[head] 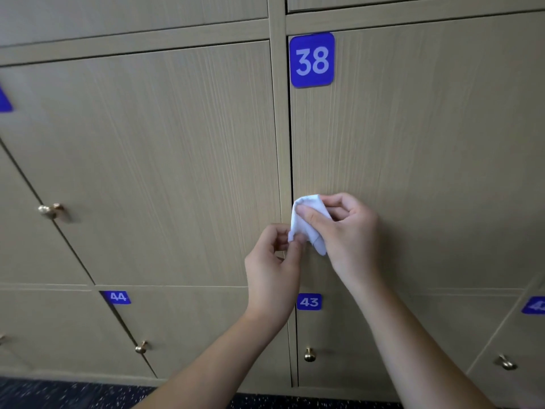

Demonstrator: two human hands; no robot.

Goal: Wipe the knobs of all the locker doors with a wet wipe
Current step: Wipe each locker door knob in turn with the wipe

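A white wet wipe (305, 224) is held in front of the left edge of locker door 38 (413, 143). My right hand (345, 228) grips the wipe's upper part with thumb and fingers. My left hand (272, 270) pinches its lower left corner. The knob of door 38 is hidden behind the wipe and hands. Brass knobs show on other doors: the upper left door's knob (50, 210), door 44's knob (142, 347), door 43's knob (309, 355) and the lower right door's knob (506, 362).
Wood-grain locker doors fill the view, with blue number plates 38 (312, 59), 44 (117, 297) and 43 (308, 301). A dark speckled floor (73, 394) runs along the bottom.
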